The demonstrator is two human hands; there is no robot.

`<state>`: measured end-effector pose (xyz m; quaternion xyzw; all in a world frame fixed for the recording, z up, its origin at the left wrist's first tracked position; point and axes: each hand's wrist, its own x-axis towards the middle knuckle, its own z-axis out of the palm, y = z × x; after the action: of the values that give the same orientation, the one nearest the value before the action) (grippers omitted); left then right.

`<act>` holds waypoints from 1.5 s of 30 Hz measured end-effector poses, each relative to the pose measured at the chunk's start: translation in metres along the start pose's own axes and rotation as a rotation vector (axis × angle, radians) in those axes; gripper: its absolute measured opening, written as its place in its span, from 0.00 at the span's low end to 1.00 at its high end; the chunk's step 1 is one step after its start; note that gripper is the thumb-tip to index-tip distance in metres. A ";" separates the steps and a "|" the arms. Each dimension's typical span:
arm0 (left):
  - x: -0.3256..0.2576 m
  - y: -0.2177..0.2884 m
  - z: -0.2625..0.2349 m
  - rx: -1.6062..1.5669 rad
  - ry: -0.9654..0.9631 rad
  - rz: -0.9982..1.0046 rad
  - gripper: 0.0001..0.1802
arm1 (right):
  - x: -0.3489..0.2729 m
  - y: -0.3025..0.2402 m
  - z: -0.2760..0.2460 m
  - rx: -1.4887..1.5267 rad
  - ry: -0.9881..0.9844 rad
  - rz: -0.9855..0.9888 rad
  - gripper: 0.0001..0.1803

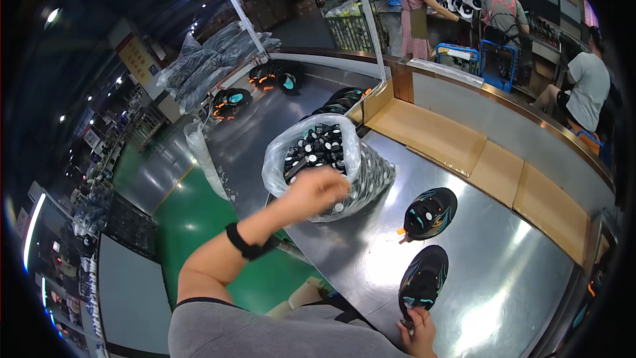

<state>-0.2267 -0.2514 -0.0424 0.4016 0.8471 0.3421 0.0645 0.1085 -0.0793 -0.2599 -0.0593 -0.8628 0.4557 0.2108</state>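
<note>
My left hand (322, 189) is at the mouth of a clear plastic bag (371, 179) full of small black and white parts (317, 149). The fingers are curled in a narrow grip over the parts; I cannot tell if they hold one. The bag stands on the left part of the steel bench (503, 272), near its left edge. My right hand (419, 333) is at the near edge of the bench, and its grip is closed on the near end of a black helmet shell (424, 277) with blue lines, which lies on the bench. A second black helmet shell (430, 213) lies just beyond it, apart from it and to the right of the bag. Farther away, more dark helmets (275, 77) lie on another steel surface. Far right, three people work at other stations.
</note>
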 end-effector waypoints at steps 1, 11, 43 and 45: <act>0.016 -0.020 -0.012 0.198 0.146 0.039 0.06 | 0.000 -0.001 0.002 0.013 0.045 -0.027 0.21; 0.085 -0.130 -0.025 0.743 0.010 -0.113 0.18 | -0.012 -0.019 0.004 -0.303 -0.034 -0.167 0.29; -0.081 0.027 0.215 -1.278 -0.977 -0.104 0.15 | 0.000 -0.087 0.016 0.485 0.942 0.336 0.04; -0.082 0.026 0.210 -1.343 -0.982 -0.157 0.15 | 0.002 -0.090 0.024 0.572 0.899 0.388 0.04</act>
<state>-0.0749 -0.1890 -0.1986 0.3212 0.3640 0.5549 0.6756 0.1043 -0.1492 -0.1984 -0.3455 -0.5037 0.6315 0.4777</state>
